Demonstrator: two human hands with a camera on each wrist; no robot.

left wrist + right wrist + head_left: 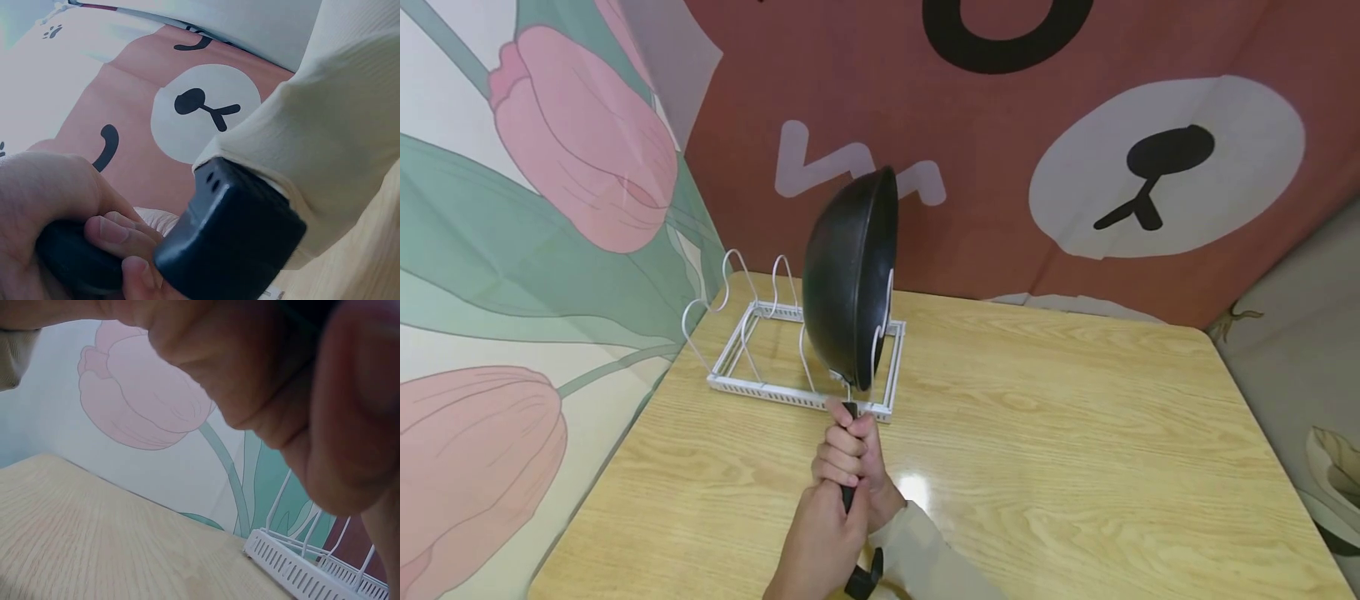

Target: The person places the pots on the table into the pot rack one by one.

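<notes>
A black wok [838, 283] stands on edge in the head view, its open side facing right, among the wire dividers of a white pan rack [760, 387]. Whether it bears on the rack I cannot tell. My right hand [842, 454] grips the upper part of the wok's black handle [848, 497], just below the metal joint. Closer to me, my left hand [822, 533] wraps round the lower part of that handle. The left wrist view shows the dark handle [81, 262] in the grip. In the right wrist view, the curled right fingers [237, 381] fill the upper right.
The rack sits at the back left of a wooden table [1037, 450], with wire loops [700, 312] rising on its left. A tulip-print cloth [580, 142] hangs at the left, a bear-print cloth [985, 167] behind. A black wrist device [231, 237] sits by the right sleeve.
</notes>
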